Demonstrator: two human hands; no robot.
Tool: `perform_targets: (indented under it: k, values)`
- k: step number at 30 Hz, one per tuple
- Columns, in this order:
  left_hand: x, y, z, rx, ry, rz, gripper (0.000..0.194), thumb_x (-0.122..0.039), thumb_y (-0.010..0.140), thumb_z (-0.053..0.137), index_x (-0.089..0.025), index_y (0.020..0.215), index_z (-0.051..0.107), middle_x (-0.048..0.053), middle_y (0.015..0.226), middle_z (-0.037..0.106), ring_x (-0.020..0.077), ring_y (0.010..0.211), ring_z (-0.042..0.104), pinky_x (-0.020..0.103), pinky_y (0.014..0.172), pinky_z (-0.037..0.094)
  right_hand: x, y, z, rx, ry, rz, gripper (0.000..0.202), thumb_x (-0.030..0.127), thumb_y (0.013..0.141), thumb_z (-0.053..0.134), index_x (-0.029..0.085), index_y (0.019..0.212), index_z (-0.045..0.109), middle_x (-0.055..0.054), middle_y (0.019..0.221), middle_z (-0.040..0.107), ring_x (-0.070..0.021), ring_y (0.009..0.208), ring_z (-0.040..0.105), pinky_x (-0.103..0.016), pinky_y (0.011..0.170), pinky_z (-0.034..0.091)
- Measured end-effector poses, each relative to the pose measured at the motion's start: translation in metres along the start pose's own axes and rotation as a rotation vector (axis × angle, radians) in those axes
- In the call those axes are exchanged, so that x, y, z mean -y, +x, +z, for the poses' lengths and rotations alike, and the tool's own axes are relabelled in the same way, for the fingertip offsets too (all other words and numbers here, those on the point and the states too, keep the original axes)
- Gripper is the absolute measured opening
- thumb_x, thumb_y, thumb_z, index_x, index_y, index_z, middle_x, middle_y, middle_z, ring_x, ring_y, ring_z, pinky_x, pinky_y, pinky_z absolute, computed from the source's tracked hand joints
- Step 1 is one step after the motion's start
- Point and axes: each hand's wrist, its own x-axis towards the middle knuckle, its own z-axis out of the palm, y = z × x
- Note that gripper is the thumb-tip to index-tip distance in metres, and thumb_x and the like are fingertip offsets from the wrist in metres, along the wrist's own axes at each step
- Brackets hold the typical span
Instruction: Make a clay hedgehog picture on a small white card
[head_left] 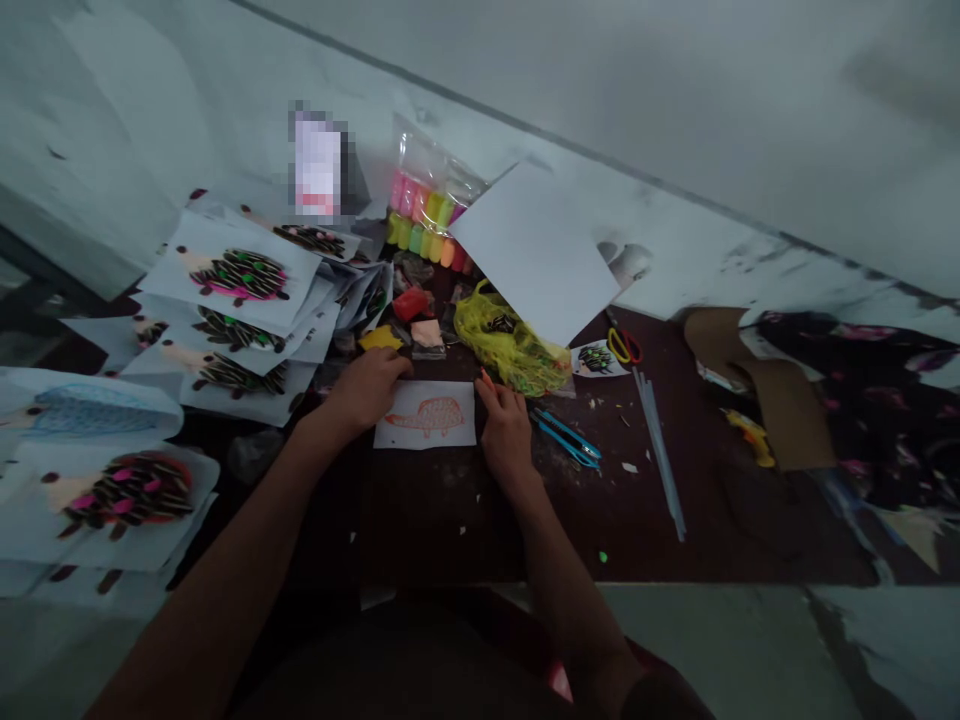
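A small white paper (405, 434) with an orange crayon-like drawing of an animal lies on the dark table. My left hand (367, 390) rests at its upper left corner, fingers bent together over the edge; whether anything is pinched there is hidden. At the paper's right edge, my right hand (505, 428) is closed around an orange pen (487, 378), whose end shows above the fingers. Just right of that hand lies a blue cutter (568, 436). A yellow plastic bag (510, 350) with dark bits inside sits behind it.
Papers with hedgehog figures (240, 275) pile up at the left. Behind are bagged colored clay (427, 220) and a large white sheet (540, 250). Scissors (624, 342), translucent sticks (661, 455), a yellow glue gun (750, 436) and a cardboard box (787, 410) lie rightward.
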Motion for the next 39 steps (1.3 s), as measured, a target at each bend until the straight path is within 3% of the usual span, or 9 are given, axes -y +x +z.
perform_targets:
  k: [5,11,16,26,33,39]
  values:
    - [0.001,-0.006,0.010,-0.038,-0.101,0.046,0.033,-0.010,0.086,0.048,-0.015,0.105,0.075,0.012,0.110,0.067,0.0262,0.109,0.060,0.042,0.101,0.048,0.001,0.001,0.001,-0.006,0.004,-0.008,0.056,0.000,0.091,0.039,0.019,0.140,0.060,-0.014,0.128,0.063,-0.0245,0.111,0.054,-0.036,0.100,0.046]
    - [0.003,-0.015,0.025,-0.094,-0.127,0.082,0.038,-0.008,0.083,0.048,-0.016,0.109,0.074,0.012,0.114,0.066,0.0270,0.108,0.058,0.047,0.102,0.047,0.005,0.002,-0.001,-0.021,-0.016,0.013,0.055,0.001,0.091,0.039,0.017,0.140,0.059,-0.017,0.128,0.062,-0.0264,0.115,0.053,-0.041,0.101,0.046]
    - [0.008,-0.023,0.024,-0.166,-0.234,0.067,0.042,-0.010,0.085,0.046,-0.015,0.118,0.070,0.012,0.119,0.067,0.0264,0.113,0.059,0.046,0.104,0.047,0.009,0.000,-0.013,-0.063,-0.022,-0.012,0.047,0.004,0.093,0.039,0.015,0.129,0.067,-0.018,0.130,0.062,-0.0269,0.116,0.053,-0.043,0.102,0.044]
    - [0.004,-0.025,0.025,-0.199,-0.262,0.056,0.038,-0.009,0.086,0.044,-0.014,0.112,0.072,0.012,0.114,0.070,0.0252,0.109,0.061,0.045,0.102,0.048,0.030,-0.008,-0.027,0.264,-0.201,-0.177,0.024,0.007,0.091,0.052,0.015,0.103,0.072,-0.013,0.114,0.071,-0.0282,0.106,0.059,-0.039,0.087,0.042]
    - [0.006,-0.030,0.029,-0.272,-0.363,0.058,0.036,-0.011,0.086,0.045,-0.014,0.109,0.071,0.011,0.112,0.071,0.0241,0.108,0.060,0.044,0.101,0.048,0.034,-0.002,-0.030,0.248,-0.185,-0.214,0.025,0.006,0.092,0.051,0.015,0.101,0.072,-0.015,0.104,0.072,-0.0273,0.101,0.060,-0.039,0.085,0.043]
    - [0.005,-0.032,0.028,-0.272,-0.379,0.038,0.037,-0.011,0.084,0.044,-0.016,0.108,0.071,0.010,0.112,0.072,0.0237,0.109,0.060,0.044,0.101,0.048,0.044,0.001,-0.016,0.142,-0.053,-0.298,0.032,0.007,0.094,0.049,0.017,0.117,0.069,-0.012,0.119,0.070,-0.0249,0.104,0.059,-0.039,0.091,0.047]
